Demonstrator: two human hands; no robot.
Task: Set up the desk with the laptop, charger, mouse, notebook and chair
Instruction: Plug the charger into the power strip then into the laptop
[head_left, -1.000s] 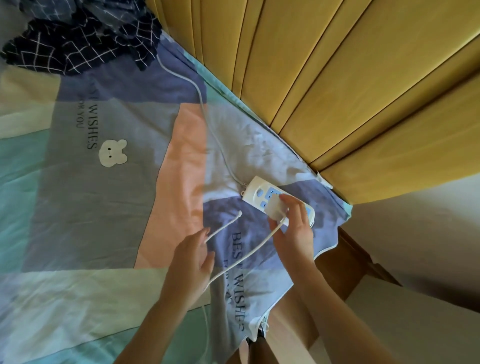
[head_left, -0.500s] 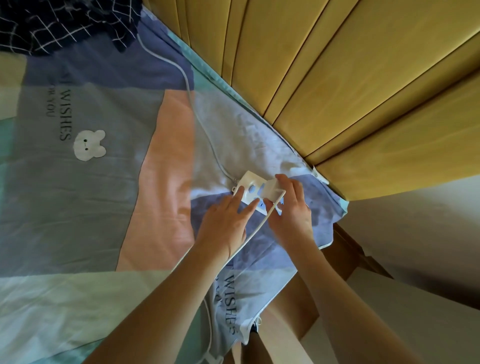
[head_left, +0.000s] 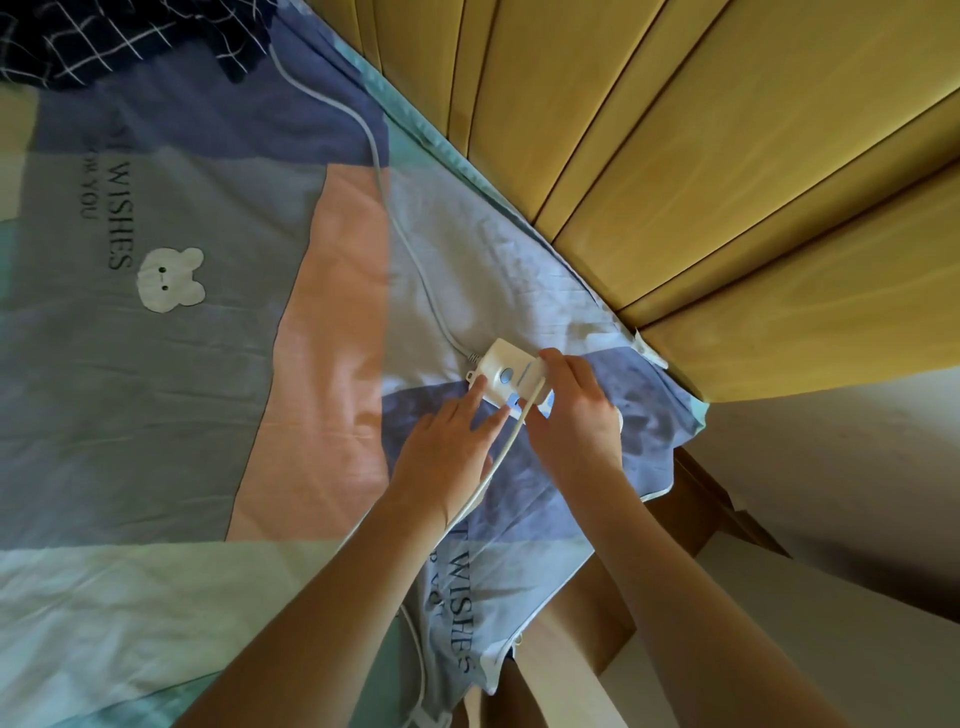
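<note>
A white power strip (head_left: 500, 370) with a round blue button lies on the bedsheet near the bed's corner. My right hand (head_left: 576, 415) covers its right half and grips the white charger plug (head_left: 532, 375) against it. The charger's white cable (head_left: 506, 449) runs from the plug down between my hands and along the sheet toward me. My left hand (head_left: 447, 452) lies flat, its index and middle fingertips touching the strip's near edge. The sockets under my right hand are hidden.
The strip's own thick white cord (head_left: 395, 218) runs up the patchwork sheet (head_left: 208, 364) under a dark checked cloth (head_left: 104, 41). A yellow padded headboard (head_left: 675, 156) is to the right. The wooden bed frame (head_left: 701, 499) shows below the corner.
My left hand let go of the charger cable and moved up to the power strip. My right hand shifted over the strip, with the plug now against it.
</note>
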